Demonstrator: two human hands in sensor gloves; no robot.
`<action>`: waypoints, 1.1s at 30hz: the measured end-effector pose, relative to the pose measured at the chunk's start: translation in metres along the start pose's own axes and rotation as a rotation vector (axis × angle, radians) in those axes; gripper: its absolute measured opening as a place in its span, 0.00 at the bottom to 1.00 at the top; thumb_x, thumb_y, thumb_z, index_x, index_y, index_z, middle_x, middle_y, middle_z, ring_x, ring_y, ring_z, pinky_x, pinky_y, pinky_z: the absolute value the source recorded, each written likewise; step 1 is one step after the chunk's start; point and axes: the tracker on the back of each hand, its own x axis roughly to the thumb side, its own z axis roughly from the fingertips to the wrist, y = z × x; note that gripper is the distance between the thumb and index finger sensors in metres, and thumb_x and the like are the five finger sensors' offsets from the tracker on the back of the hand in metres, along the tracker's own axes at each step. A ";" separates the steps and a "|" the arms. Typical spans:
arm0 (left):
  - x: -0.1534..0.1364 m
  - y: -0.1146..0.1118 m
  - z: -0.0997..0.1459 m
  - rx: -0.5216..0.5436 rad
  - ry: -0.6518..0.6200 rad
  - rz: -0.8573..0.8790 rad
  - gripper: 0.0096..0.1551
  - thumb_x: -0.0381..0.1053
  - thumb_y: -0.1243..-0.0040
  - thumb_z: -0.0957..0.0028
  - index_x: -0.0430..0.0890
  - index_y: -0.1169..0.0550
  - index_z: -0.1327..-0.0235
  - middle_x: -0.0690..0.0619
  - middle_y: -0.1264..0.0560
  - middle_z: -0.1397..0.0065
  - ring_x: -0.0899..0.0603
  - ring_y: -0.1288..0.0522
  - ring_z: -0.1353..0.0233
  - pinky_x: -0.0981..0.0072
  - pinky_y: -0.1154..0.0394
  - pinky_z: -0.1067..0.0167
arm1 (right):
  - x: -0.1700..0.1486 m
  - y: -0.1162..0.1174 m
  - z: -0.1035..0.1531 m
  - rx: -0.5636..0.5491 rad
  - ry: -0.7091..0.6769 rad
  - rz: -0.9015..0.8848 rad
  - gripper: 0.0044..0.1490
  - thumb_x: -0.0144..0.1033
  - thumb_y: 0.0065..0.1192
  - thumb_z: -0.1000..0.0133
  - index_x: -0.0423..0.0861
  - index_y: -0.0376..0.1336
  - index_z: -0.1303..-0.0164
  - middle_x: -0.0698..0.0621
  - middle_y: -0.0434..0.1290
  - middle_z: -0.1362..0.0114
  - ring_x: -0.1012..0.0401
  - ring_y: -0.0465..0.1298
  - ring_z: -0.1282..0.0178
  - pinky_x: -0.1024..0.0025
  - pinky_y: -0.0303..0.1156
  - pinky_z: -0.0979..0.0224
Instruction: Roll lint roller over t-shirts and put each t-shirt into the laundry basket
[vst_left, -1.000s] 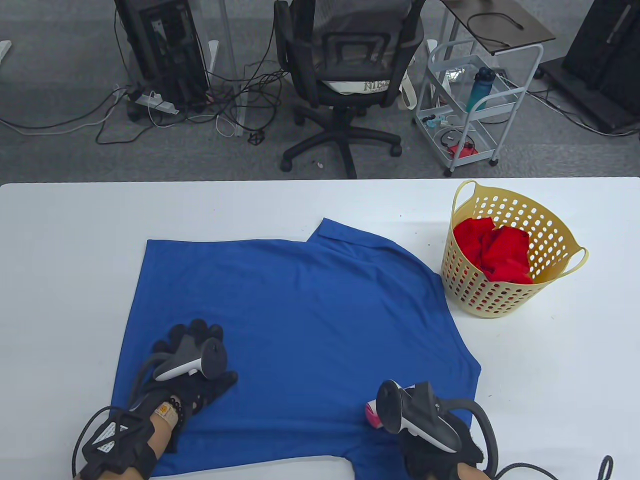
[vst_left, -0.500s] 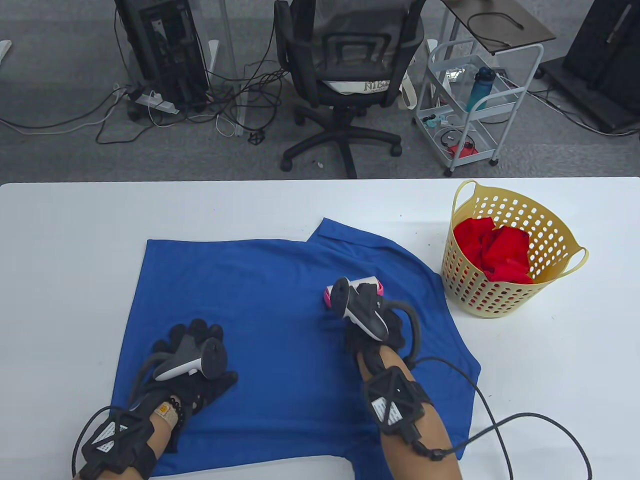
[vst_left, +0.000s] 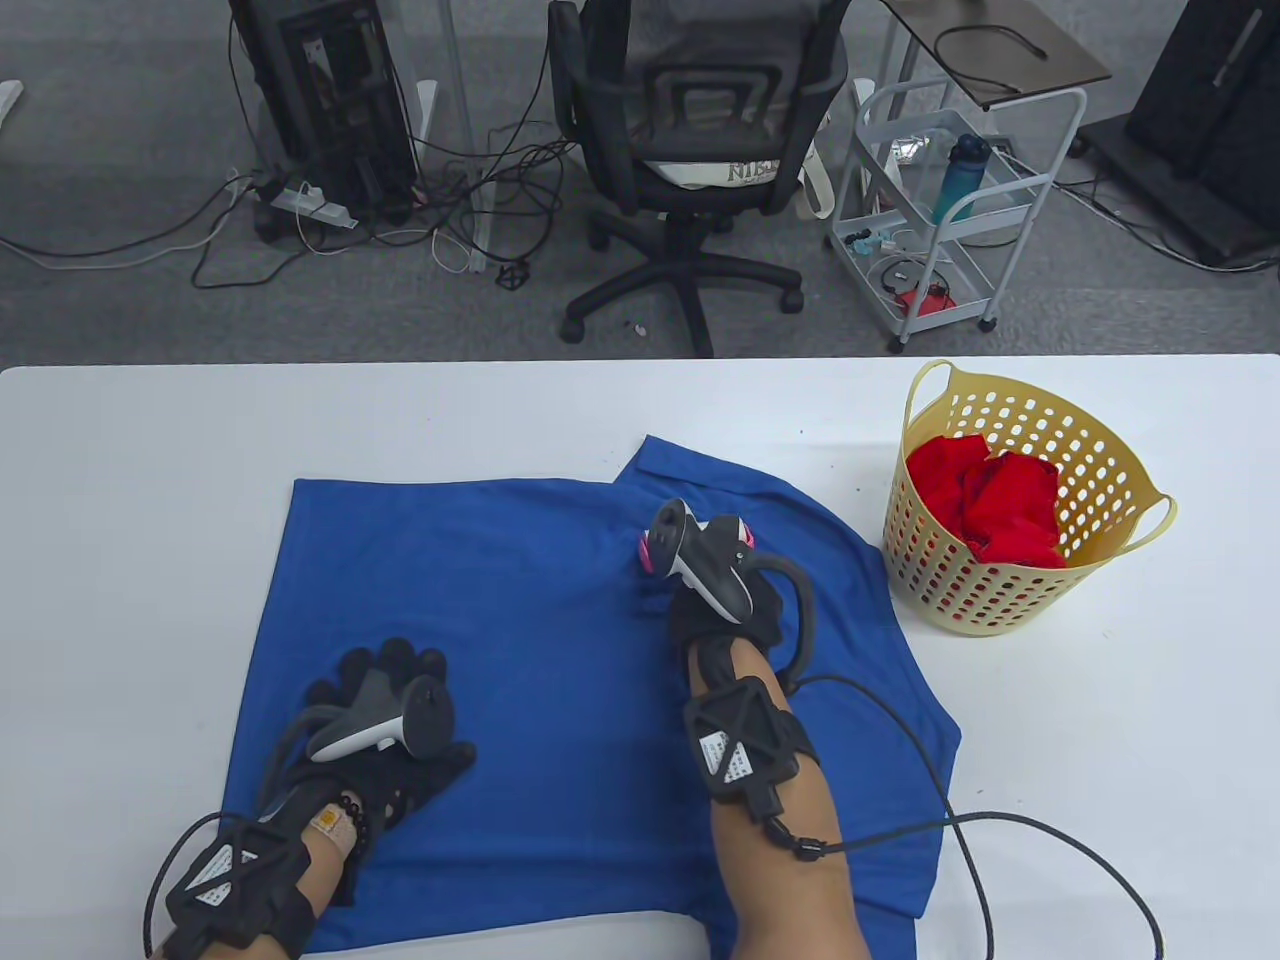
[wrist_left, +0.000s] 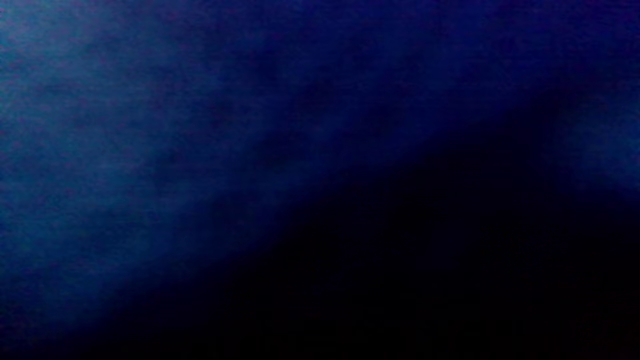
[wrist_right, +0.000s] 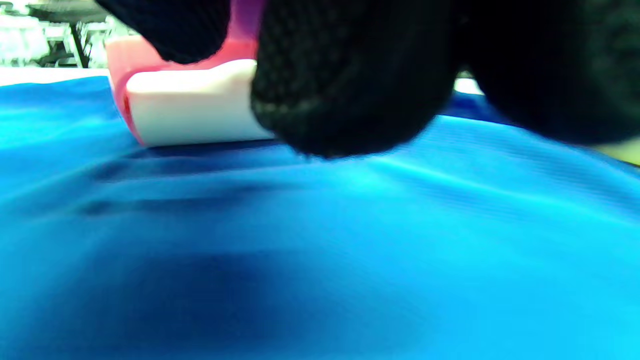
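Office floor beyond a white table

Past the far edge of the white table (vst_left: 300, 420) lies grey carpet (vst_left: 120, 300). A black office chair (vst_left: 695, 150) stands at the middle, a computer tower (vst_left: 330, 95) with a power strip (vst_left: 300, 200) and tangled cables at far left, and a white wire trolley (vst_left: 950, 200) holding a blue bottle (vst_left: 962, 175) at far right.

We see the t-shirt (vst_left: 560, 640) spread on the table (vst_left: 150, 450), the laundry basket (vst_left: 1010, 590) just beside its right edge.
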 end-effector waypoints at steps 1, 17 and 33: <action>0.000 0.000 0.000 0.000 -0.001 0.000 0.60 0.77 0.83 0.63 0.48 0.88 0.40 0.35 0.89 0.29 0.19 0.83 0.29 0.14 0.71 0.39 | -0.006 -0.002 0.009 0.043 -0.017 0.001 0.39 0.48 0.55 0.48 0.44 0.52 0.29 0.44 0.75 0.52 0.62 0.82 0.75 0.66 0.84 0.71; 0.000 0.000 0.000 -0.001 -0.004 0.002 0.60 0.77 0.83 0.63 0.48 0.88 0.40 0.35 0.89 0.29 0.19 0.83 0.29 0.13 0.71 0.39 | -0.103 0.020 0.171 0.181 -0.166 0.127 0.39 0.48 0.55 0.47 0.43 0.53 0.28 0.43 0.76 0.52 0.62 0.82 0.75 0.66 0.84 0.71; 0.000 0.000 0.000 0.001 0.000 -0.002 0.60 0.77 0.84 0.64 0.48 0.88 0.40 0.34 0.89 0.29 0.19 0.83 0.29 0.14 0.71 0.39 | -0.050 -0.022 0.169 0.098 -0.414 -0.180 0.47 0.43 0.53 0.46 0.44 0.37 0.24 0.40 0.61 0.37 0.58 0.77 0.56 0.64 0.80 0.54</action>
